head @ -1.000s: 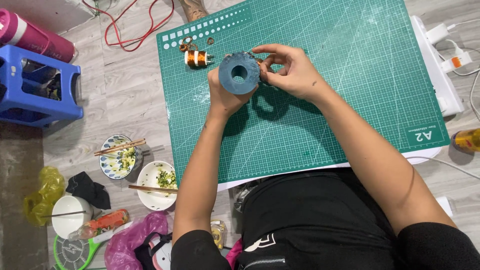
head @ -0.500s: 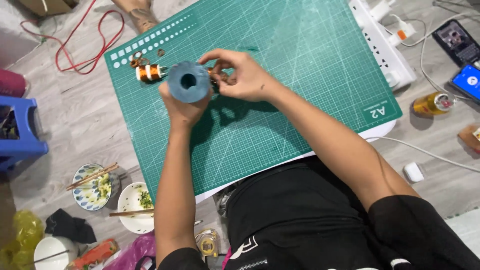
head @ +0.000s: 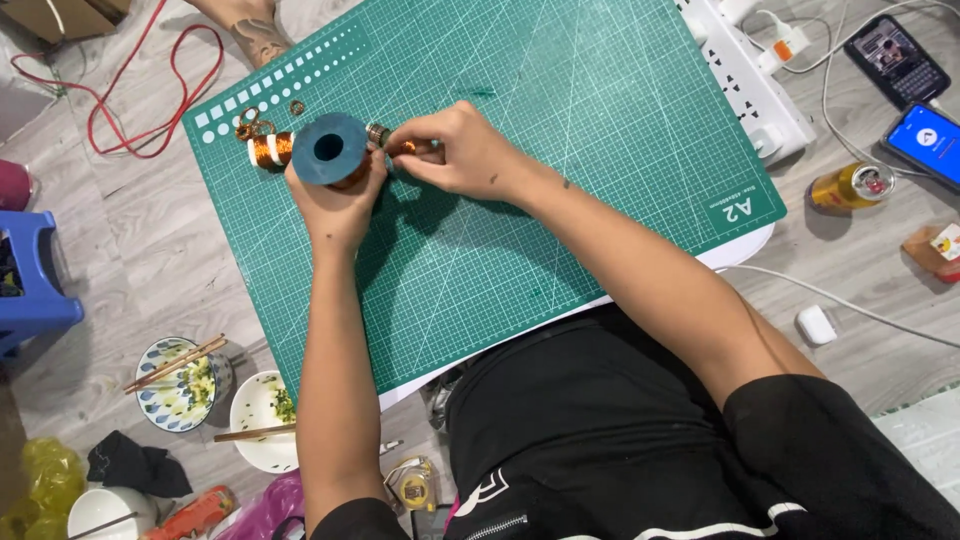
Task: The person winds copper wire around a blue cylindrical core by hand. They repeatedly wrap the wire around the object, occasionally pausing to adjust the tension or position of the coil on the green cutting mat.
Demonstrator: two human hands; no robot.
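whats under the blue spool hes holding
The left hand grips the blue spool from below, over the green cutting mat. The mat directly beneath is hidden by spool and hand.

Far right of the person's fingers, two phones lie on the floor: a dark-screened phone (head: 896, 58) and a blue-lit phone (head: 929, 143). Below them stands a gold drink can (head: 848, 186), and an orange-and-white carton (head: 936, 250) sits at the edge.
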